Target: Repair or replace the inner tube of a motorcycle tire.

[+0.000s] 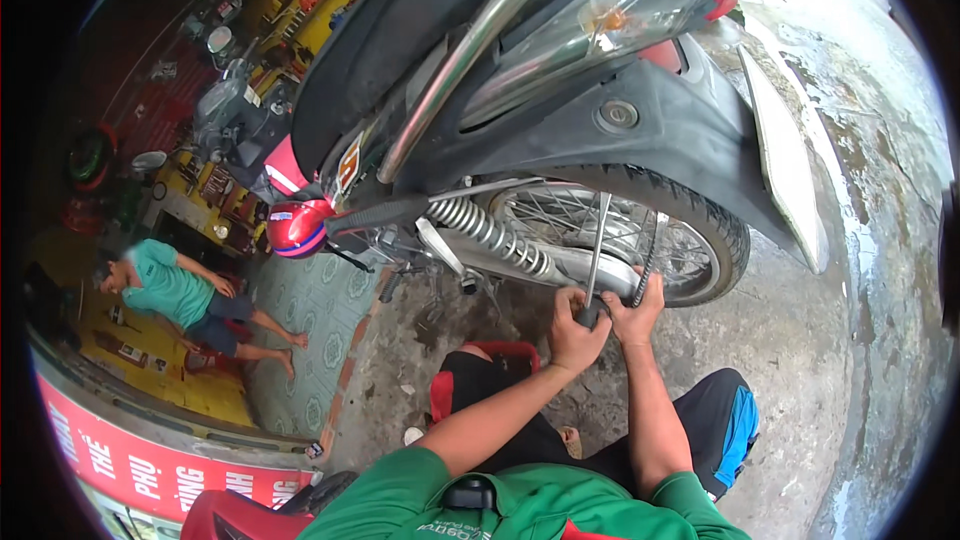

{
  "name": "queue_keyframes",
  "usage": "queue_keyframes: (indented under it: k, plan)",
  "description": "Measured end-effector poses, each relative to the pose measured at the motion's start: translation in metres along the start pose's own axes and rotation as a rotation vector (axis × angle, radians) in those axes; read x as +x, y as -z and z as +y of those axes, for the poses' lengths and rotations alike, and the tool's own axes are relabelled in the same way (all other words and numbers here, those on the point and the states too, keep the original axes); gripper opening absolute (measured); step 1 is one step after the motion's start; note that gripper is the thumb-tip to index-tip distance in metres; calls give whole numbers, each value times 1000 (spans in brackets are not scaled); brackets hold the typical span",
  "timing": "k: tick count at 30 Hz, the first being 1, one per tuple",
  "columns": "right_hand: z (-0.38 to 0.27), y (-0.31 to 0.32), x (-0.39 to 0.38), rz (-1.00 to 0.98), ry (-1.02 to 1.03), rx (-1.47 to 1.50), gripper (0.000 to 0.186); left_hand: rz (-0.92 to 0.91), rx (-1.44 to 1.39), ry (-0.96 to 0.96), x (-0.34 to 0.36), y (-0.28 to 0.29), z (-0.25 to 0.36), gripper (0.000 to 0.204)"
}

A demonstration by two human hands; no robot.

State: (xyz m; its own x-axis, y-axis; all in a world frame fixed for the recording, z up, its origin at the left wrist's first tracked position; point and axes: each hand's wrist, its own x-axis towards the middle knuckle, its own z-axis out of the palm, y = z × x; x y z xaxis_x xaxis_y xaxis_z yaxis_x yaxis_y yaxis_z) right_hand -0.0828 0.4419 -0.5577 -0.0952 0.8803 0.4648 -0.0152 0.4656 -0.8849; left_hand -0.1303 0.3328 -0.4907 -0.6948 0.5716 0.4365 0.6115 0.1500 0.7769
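Both hands are beside the rear wheel (715, 240) of a motorbike. My left hand (578, 335) is closed round the dark handle of a screwdriver (599, 250), whose long metal shaft points up across the spokes. Close against it, my right hand (637, 315) pinches a dark linked chain (652, 255) that runs upward in front of the wheel. The right thumb lies near the screwdriver handle; whether it touches cannot be made out. A silver swingarm and chain cover (575, 265) sit just behind the hands.
Above the hands are a coil-spring shock absorber (490, 230), the black rear fender (620, 130) and a chrome grab rail (465, 65). A red stool (515, 352) is by my knee. A person in a green shirt (170, 285) is at the left on tiles. Wet concrete lies right.
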Motion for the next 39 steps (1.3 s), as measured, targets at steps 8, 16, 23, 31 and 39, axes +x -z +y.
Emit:
queue_keyframes:
  k: [8,16,23,31,39]
  plan:
    - [-13,12,2,-94,0,57,87,28,157,-288,13,3,-12,39]
    - [-42,20,3,-201,-31,58,102,-232,-127,31,13,-18,-45,40]
    - [-56,23,7,-220,-86,7,104,-57,86,-67,4,-36,-60,44]
    - [-52,12,5,-188,-64,-36,91,-174,-4,-98,-12,-23,-69,63]
    - [-57,23,10,-187,-104,-37,84,-145,413,-396,52,117,115,77]
